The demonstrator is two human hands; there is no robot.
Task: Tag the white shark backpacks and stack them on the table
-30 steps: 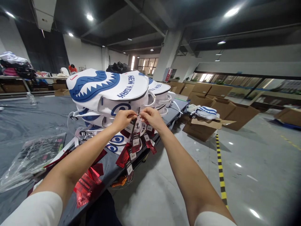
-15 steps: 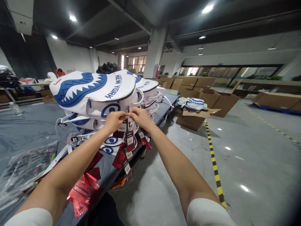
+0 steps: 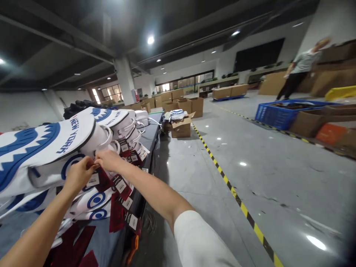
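A stack of white backpacks (image 3: 41, 152) printed with blue shark mouths and "NEW YORK" lies on a grey table (image 3: 151, 133). Both of my hands meet at the front of the top backpack. My left hand (image 3: 78, 174) is pinched shut on a dark red hang tag (image 3: 96, 180) with a white label. My right hand (image 3: 109, 160) is closed in a pinch right beside it, on the tag's string or the bag's zipper pull; I cannot make out which. More red tags (image 3: 122, 193) dangle from the bags below.
A second pile of white backpacks (image 3: 122, 124) lies further along the table. Open cardboard boxes (image 3: 182, 128) stand at the table's far end. A yellow-black floor line (image 3: 222, 174) runs past. At the right are a blue crate (image 3: 280, 115), more cartons and a person (image 3: 302, 68).
The view has swung far to the right, so the backpacks now sit at the left. Both hands have stayed pinched together at the top backpack's tag.
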